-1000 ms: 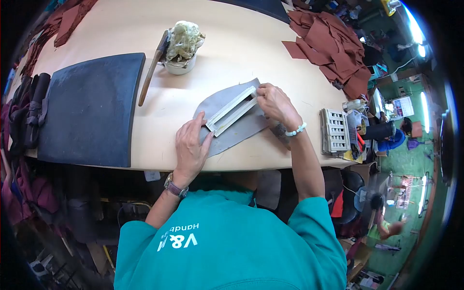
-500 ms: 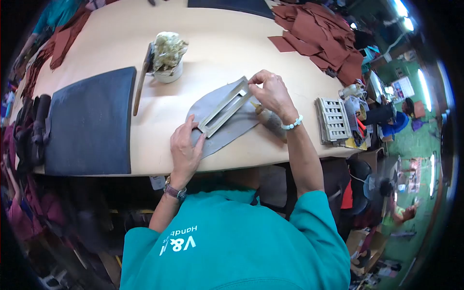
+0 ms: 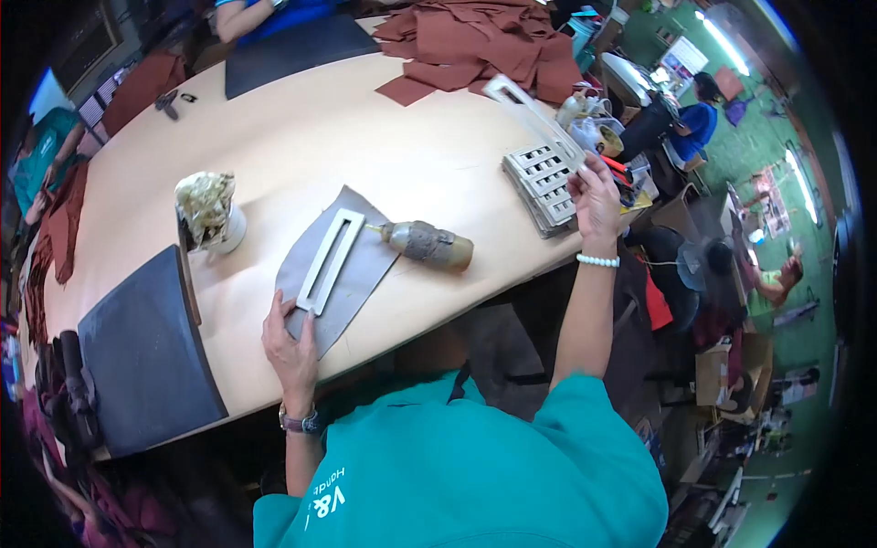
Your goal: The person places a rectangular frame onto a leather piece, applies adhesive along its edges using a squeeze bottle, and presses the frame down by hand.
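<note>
My left hand lies at the near end of a grey leather-like piece, its fingers stretched out and fingertips touching the end of a pale slotted frame. That narrow rectangular frame rests lengthwise on the grey piece. Raised off the table at the right, my right hand pinches one end of a similar long slotted strip, which looks pale and partly see-through. Beside the grey piece lies a glue bottle wrapped in dark material, its nozzle against the frame's side.
Below the lifted strip is a stack of slotted pale pieces. A crusted pot and a dark board are at the left. Brown cut pieces pile up at the back. Other people are nearby.
My right hand has moved away from the grey piece to the right, carrying a slotted strip. One frame stays on the grey piece by my left hand. The view has turned right.
</note>
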